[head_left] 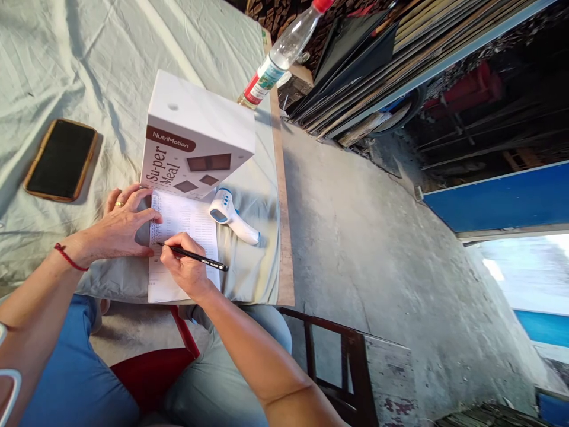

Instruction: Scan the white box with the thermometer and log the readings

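A printed sheet of paper (166,284) lies near the table's front edge, with handwriting down its left side. My right hand (186,267) grips a black pen (200,257), its tip at the sheet's written column. Fingers spread, my left hand (127,222) rests at the sheet's left edge, thumb and fingertips on the paper. Just behind the sheet stands a white box (200,118) marked NutriMotion Su-per Meal, hiding whatever lies behind it. To the right of the paper is a white and blue infrared thermometer (233,216), apart from both hands.
A phone in a worn case (62,160) lies on the cloth-covered table (48,59) at left. Near the right table edge stands a clear bottle (271,71) with a red cap. Beyond are stacked boards (413,41), concrete floor (355,237) and a dark wooden chair (338,350).
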`<move>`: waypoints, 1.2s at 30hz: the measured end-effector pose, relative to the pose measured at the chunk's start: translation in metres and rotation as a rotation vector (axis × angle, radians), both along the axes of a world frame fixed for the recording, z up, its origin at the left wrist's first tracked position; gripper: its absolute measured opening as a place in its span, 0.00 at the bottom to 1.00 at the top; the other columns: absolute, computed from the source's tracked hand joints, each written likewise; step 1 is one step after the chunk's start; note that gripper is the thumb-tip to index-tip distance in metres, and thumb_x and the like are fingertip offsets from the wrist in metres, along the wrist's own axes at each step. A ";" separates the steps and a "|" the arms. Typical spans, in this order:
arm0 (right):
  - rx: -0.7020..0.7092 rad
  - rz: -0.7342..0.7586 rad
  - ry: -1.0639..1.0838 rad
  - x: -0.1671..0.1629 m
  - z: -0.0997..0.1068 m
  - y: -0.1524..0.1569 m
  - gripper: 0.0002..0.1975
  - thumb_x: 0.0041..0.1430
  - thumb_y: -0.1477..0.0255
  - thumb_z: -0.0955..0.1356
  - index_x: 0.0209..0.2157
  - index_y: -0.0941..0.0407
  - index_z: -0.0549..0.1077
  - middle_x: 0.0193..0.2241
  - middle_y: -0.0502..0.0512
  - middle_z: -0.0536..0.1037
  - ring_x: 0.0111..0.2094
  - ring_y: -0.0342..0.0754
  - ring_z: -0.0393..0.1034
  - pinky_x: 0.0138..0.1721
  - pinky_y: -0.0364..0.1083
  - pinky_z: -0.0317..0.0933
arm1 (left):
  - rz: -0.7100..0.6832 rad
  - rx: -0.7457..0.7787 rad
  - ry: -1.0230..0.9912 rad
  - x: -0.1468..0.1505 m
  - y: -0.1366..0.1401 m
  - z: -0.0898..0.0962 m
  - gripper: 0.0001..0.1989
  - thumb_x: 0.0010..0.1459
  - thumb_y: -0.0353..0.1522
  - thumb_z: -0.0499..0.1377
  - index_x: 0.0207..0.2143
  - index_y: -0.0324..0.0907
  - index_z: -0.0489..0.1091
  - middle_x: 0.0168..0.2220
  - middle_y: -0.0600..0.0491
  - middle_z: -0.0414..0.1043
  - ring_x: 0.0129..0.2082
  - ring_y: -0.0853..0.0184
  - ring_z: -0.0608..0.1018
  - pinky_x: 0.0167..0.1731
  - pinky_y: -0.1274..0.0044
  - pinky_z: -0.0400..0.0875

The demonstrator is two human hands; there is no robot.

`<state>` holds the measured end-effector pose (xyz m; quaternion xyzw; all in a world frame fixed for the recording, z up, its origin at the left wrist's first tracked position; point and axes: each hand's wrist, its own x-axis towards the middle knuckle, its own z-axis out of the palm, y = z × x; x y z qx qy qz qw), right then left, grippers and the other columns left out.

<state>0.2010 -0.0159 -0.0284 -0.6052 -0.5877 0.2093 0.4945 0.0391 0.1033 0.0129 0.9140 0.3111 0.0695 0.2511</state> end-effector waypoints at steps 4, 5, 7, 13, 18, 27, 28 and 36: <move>-0.002 0.013 0.001 0.001 0.000 0.000 0.05 0.57 0.69 0.64 0.27 0.53 0.67 0.22 0.48 0.69 0.24 0.44 0.63 0.31 0.44 0.62 | 0.003 -0.007 0.036 0.000 0.001 -0.001 0.23 0.48 0.47 0.68 0.45 0.48 0.74 0.68 0.43 0.53 0.72 0.41 0.48 0.68 0.46 0.37; 0.004 0.015 0.005 0.001 0.000 0.000 0.05 0.57 0.70 0.64 0.27 0.53 0.67 0.22 0.48 0.69 0.24 0.44 0.63 0.32 0.44 0.62 | 0.002 -0.016 0.049 0.001 0.001 -0.001 0.24 0.48 0.47 0.68 0.45 0.48 0.74 0.68 0.43 0.52 0.72 0.40 0.48 0.68 0.45 0.36; 0.017 0.023 0.011 0.002 0.001 0.000 0.05 0.56 0.71 0.65 0.27 0.53 0.66 0.22 0.47 0.69 0.24 0.43 0.63 0.31 0.44 0.62 | -0.002 -0.031 0.054 0.001 0.002 -0.001 0.25 0.47 0.48 0.68 0.46 0.48 0.74 0.68 0.43 0.51 0.72 0.40 0.47 0.68 0.44 0.35; 0.091 -0.020 0.048 0.001 0.001 0.000 0.04 0.57 0.72 0.65 0.27 0.54 0.67 0.20 0.45 0.68 0.21 0.41 0.60 0.26 0.41 0.59 | -0.016 -0.005 0.026 -0.001 0.001 -0.002 0.24 0.50 0.47 0.67 0.47 0.48 0.74 0.68 0.44 0.52 0.72 0.42 0.47 0.67 0.44 0.37; 0.052 -0.038 -0.007 0.002 0.000 0.001 0.04 0.57 0.71 0.64 0.28 0.54 0.67 0.21 0.45 0.68 0.21 0.41 0.60 0.28 0.42 0.60 | -0.025 0.031 -0.017 -0.004 0.002 -0.008 0.23 0.51 0.48 0.66 0.47 0.49 0.73 0.68 0.47 0.53 0.72 0.43 0.49 0.68 0.46 0.38; 0.030 -0.037 -0.032 0.007 0.009 -0.002 0.05 0.59 0.69 0.63 0.29 0.53 0.64 0.24 0.48 0.69 0.26 0.44 0.66 0.32 0.44 0.63 | -0.011 -0.012 0.009 -0.003 0.006 -0.005 0.25 0.46 0.46 0.69 0.46 0.48 0.75 0.69 0.44 0.54 0.72 0.40 0.49 0.66 0.42 0.39; 0.040 -0.040 -0.046 0.012 0.014 -0.003 0.06 0.61 0.68 0.63 0.30 0.53 0.64 0.26 0.50 0.71 0.29 0.45 0.68 0.34 0.45 0.65 | -0.003 -0.021 -0.015 -0.005 0.008 -0.003 0.23 0.46 0.45 0.68 0.45 0.48 0.75 0.68 0.45 0.56 0.72 0.40 0.50 0.67 0.43 0.41; -0.398 0.077 -0.494 0.064 0.050 -0.001 0.07 0.70 0.68 0.63 0.38 0.54 0.71 0.32 0.56 0.78 0.38 0.52 0.74 0.43 0.49 0.65 | 0.568 -0.258 -0.469 -0.006 0.033 0.013 0.12 0.49 0.36 0.59 0.36 0.42 0.69 0.45 0.47 0.76 0.44 0.56 0.77 0.50 0.57 0.73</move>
